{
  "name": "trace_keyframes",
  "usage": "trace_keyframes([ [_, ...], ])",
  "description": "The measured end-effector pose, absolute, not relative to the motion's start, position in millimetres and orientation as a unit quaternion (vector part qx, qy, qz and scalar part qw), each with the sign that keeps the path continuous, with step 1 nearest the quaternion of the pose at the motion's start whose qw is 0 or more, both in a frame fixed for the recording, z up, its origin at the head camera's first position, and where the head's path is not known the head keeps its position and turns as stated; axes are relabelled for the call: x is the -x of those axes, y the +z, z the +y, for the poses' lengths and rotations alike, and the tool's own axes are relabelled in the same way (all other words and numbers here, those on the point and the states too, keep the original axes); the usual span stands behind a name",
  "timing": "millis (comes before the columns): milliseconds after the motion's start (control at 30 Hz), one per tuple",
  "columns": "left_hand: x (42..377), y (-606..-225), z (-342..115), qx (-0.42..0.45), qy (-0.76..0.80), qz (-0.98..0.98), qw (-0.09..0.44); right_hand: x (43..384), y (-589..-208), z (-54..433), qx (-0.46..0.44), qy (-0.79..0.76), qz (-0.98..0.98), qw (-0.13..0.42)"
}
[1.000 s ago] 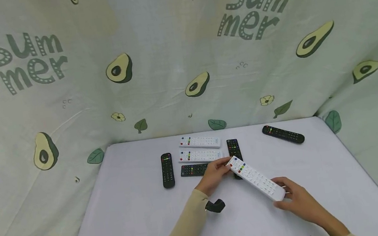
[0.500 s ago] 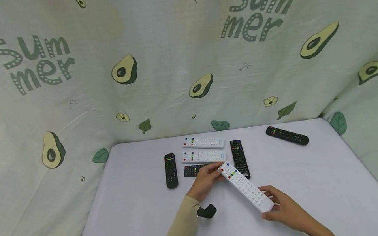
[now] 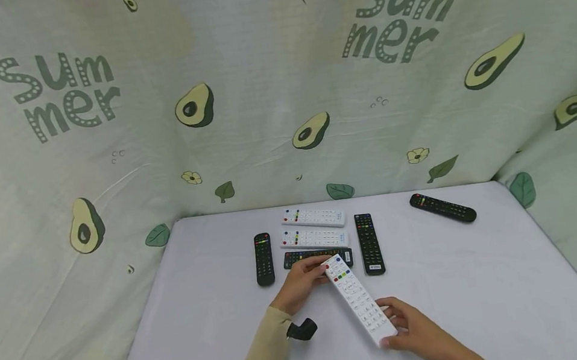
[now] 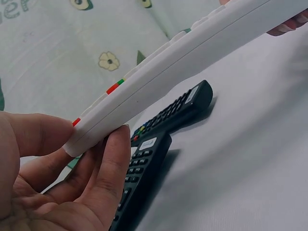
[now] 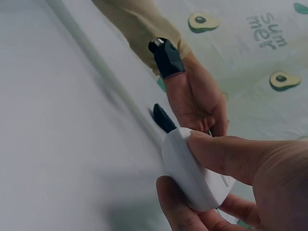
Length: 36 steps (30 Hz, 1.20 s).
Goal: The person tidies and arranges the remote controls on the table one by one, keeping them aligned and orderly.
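Both hands hold one white remote control (image 3: pixel 360 299) above the table, slanting from upper left to lower right, buttons up. My left hand (image 3: pixel 300 285) pinches its far end, the one with coloured buttons; in the left wrist view the thumb lies on top and fingers beneath. The near end sits between the thumb and fingers of my right hand (image 3: pixel 408 331); the right wrist view shows this white end (image 5: pixel 195 168) close up. Just behind the left hand lies a black remote (image 3: pixel 304 257), partly covered by that hand and the white remote.
Two more white remotes, a rear one (image 3: pixel 313 217) and a nearer one (image 3: pixel 314 239), lie parallel. Upright black remotes flank them, one left (image 3: pixel 263 260) and one right (image 3: pixel 370 244). Another black remote (image 3: pixel 443 207) lies slanted at the back right. A patterned cloth (image 3: pixel 264 165) rises behind the table (image 3: pixel 199 331).
Both hands have carried the white remote left and toward me, and it has turned to a steeper slant. The upright black remote at right is now uncovered. The head view has shifted slightly.
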<state>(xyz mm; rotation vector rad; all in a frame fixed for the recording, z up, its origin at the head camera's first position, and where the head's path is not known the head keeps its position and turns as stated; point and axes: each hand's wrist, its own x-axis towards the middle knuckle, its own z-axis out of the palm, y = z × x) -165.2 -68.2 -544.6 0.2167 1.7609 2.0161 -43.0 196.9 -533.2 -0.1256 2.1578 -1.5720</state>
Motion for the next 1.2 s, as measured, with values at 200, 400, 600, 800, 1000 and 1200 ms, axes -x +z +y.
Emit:
trace_keyframes([
  [200,162,-544,-80,-0.08,0.719,0.651,0.232,41,-538,186,0.067,-0.593,0.762,0.253],
  [400,158,-542,-93,-0.076,0.706,0.665,0.232,38,-543,175,0.105,-0.625,0.729,0.26],
  [600,153,-544,-104,-0.08,0.695,0.677,0.23,35,-547,161,0.123,-0.649,0.695,0.284],
  [800,150,-547,-117,-0.083,0.674,0.695,0.234,32,-549,147,0.124,-0.654,0.678,0.312],
  [1000,147,-547,-132,-0.081,0.661,0.706,0.239,32,-552,131,0.12,-0.663,0.66,0.333],
  [1200,144,-547,-148,-0.071,0.642,0.727,0.232,30,-555,113,0.127,-0.667,0.653,0.335],
])
